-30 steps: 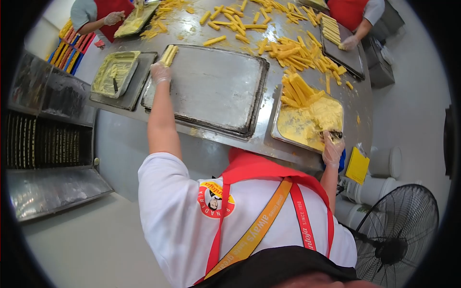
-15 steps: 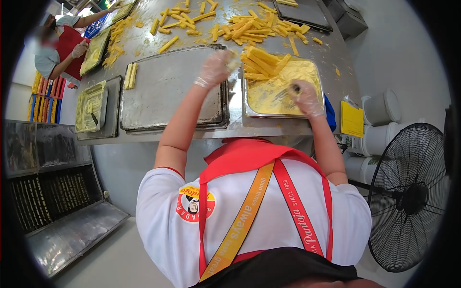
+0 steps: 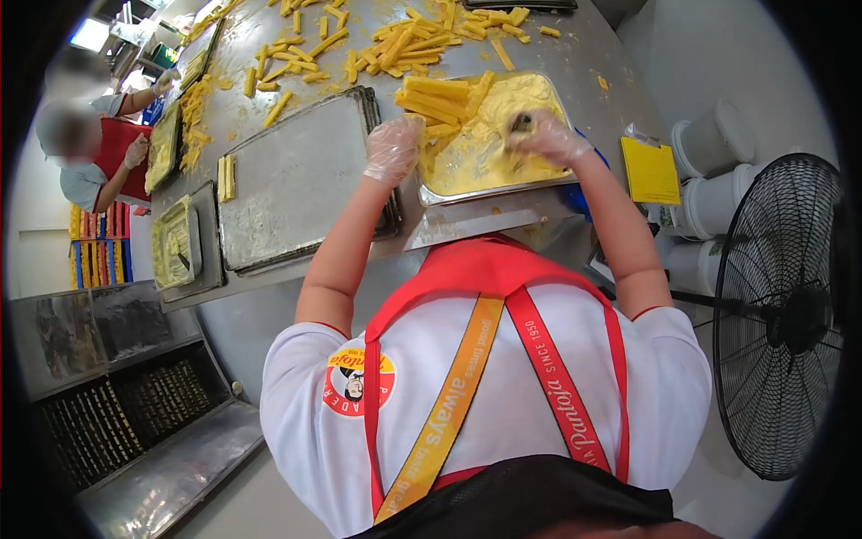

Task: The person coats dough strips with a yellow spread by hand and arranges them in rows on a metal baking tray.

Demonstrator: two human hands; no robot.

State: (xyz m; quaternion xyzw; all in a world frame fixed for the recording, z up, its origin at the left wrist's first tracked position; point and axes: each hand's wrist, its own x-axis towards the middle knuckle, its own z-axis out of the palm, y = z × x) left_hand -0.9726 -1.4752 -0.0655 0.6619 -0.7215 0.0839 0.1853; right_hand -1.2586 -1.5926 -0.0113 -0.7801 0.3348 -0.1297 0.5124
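My gloved left hand (image 3: pixel 393 151) is closed at the left edge of the cream tray (image 3: pixel 494 190), beside a pile of yellow sticks (image 3: pixel 437 97); whatever it may hold is hidden. Over the yellow cream (image 3: pixel 512 99) in that tray, my gloved right hand (image 3: pixel 543 136) is wrapped round a dark-handled tool (image 3: pixel 520 124). To the left lies a flat metal baking tray (image 3: pixel 296 171), with a few cream-coated sticks (image 3: pixel 227 177) in a short row at its left edge.
Loose yellow sticks (image 3: pixel 404 45) lie scattered over the table's far part. A smaller cream tray (image 3: pixel 175 242) stands at the left. People in red aprons (image 3: pixel 117 153) work at the far left. A yellow pad (image 3: pixel 650 171) and a fan (image 3: pixel 781 314) are at the right.
My left hand has moved from the baking tray's left edge to the cream tray, leaving coated sticks behind. My right hand has moved up over the cream with the tool. The view has shifted.
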